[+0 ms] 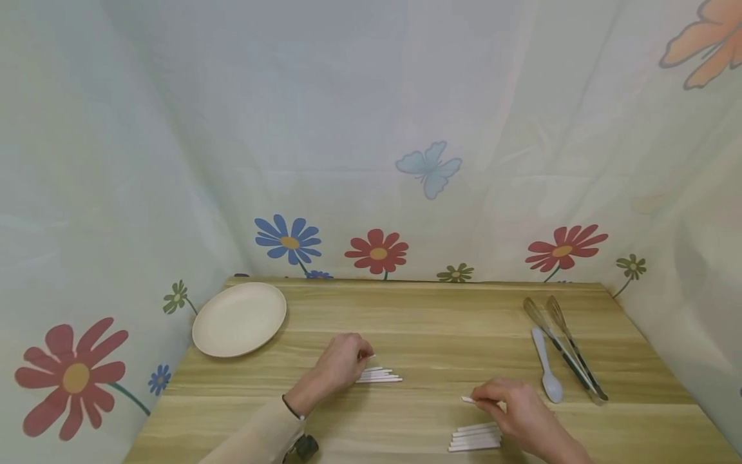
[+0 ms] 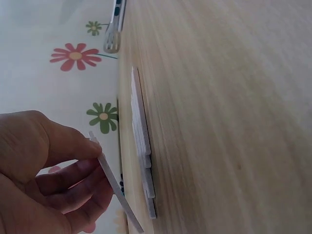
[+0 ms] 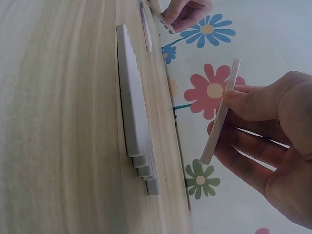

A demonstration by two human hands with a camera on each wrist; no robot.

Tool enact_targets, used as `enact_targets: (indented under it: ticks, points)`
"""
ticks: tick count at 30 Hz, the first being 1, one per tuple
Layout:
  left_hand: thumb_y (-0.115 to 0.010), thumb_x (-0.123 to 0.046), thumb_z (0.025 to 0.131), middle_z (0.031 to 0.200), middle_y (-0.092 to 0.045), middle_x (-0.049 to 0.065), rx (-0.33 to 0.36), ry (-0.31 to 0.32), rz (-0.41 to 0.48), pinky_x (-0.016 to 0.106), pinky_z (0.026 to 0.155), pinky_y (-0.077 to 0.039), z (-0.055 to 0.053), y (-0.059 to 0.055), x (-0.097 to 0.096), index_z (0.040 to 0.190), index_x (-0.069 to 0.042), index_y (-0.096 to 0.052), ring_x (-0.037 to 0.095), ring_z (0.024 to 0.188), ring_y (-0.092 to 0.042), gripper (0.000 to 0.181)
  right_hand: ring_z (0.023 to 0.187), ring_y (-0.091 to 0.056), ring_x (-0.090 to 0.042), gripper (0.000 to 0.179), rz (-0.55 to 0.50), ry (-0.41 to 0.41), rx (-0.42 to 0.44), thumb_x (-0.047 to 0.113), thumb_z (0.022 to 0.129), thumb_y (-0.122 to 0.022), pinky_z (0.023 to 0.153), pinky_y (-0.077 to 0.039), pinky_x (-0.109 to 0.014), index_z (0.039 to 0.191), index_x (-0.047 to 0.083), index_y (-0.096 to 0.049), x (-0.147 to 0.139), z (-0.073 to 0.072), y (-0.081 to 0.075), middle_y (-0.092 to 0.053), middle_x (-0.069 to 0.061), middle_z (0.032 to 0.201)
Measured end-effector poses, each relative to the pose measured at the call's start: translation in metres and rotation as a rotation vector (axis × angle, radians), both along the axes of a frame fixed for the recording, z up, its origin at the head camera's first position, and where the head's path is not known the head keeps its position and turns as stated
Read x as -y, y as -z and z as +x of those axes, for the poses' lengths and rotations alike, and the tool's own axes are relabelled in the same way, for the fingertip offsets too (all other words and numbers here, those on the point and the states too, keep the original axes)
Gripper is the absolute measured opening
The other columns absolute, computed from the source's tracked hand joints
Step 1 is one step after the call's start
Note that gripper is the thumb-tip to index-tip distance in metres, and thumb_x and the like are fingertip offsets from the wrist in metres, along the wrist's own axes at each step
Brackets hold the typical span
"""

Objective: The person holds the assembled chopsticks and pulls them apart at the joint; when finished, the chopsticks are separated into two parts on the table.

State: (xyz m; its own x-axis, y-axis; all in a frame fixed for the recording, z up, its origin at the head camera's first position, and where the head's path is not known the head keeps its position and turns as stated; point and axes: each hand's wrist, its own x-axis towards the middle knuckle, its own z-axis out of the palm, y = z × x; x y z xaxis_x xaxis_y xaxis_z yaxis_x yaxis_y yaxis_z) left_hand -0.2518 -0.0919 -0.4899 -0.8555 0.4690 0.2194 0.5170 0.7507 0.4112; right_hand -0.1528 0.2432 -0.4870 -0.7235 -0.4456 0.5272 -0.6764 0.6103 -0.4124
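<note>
My left hand (image 1: 343,362) pinches a thin white stick (image 2: 117,187) between thumb and fingertips, held just above the wooden table. Below it lies a row of several white sticks (image 1: 379,376), side by side with uneven ends. In my right hand (image 1: 516,409), thumb and fingers pinch another white stick (image 3: 222,114), raised off the tabletop. A second row of several white sticks (image 1: 475,438) lies near the front, under and left of that hand; the right wrist view shows these sticks with their ends stepped. Part of each held stick is hidden behind fingers in the head view.
A cream plate (image 1: 240,320) sits at the table's back left corner. On the right lie metal tongs (image 1: 570,351), spread apart, and a pale plastic spoon (image 1: 547,367) beside them. Flower-printed curtains (image 1: 377,129) enclose the wooden table (image 1: 417,316) at the back and sides.
</note>
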Motion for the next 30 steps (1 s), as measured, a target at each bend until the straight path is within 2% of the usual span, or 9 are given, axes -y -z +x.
enact_targets:
  ticks: [9, 22, 30]
  points:
    - [-0.073, -0.007, 0.083, 0.080, -0.064, -0.004, 0.059, -0.025, -0.029, 0.022, 0.064, -0.048, 0.001, 0.001, 0.000, 0.090, -0.010, -0.076, 0.006, 0.072, -0.056, 0.008, 0.077, -0.066, -0.003, 0.026, 0.003, -0.011, -0.025, -0.001, 0.073, -0.079, 0.068, -0.047, -0.008, 0.088, 0.019, -0.074, -0.001, 0.001, 0.004, -0.072, 0.010, 0.086]
    - [-0.072, -0.006, 0.083, 0.083, -0.068, -0.002, 0.058, -0.010, -0.034, 0.025, 0.067, -0.051, 0.000, 0.008, -0.002, 0.088, -0.010, -0.076, 0.008, 0.076, -0.061, 0.008, 0.079, -0.065, -0.002, 0.031, 0.035, -0.009, -0.005, -0.003, 0.071, -0.080, 0.070, -0.046, -0.007, 0.088, 0.022, -0.073, -0.002, 0.003, 0.007, -0.070, 0.012, 0.086]
    - [-0.072, -0.004, 0.082, 0.084, -0.071, 0.000, 0.048, 0.002, -0.055, 0.026, 0.069, -0.053, 0.000, 0.013, -0.004, 0.086, -0.010, -0.077, 0.011, 0.078, -0.064, 0.008, 0.079, -0.064, -0.001, 0.028, 0.050, -0.016, 0.031, -0.001, 0.074, -0.079, 0.068, -0.047, -0.010, 0.088, 0.022, -0.073, -0.003, 0.004, 0.008, -0.070, 0.013, 0.087]
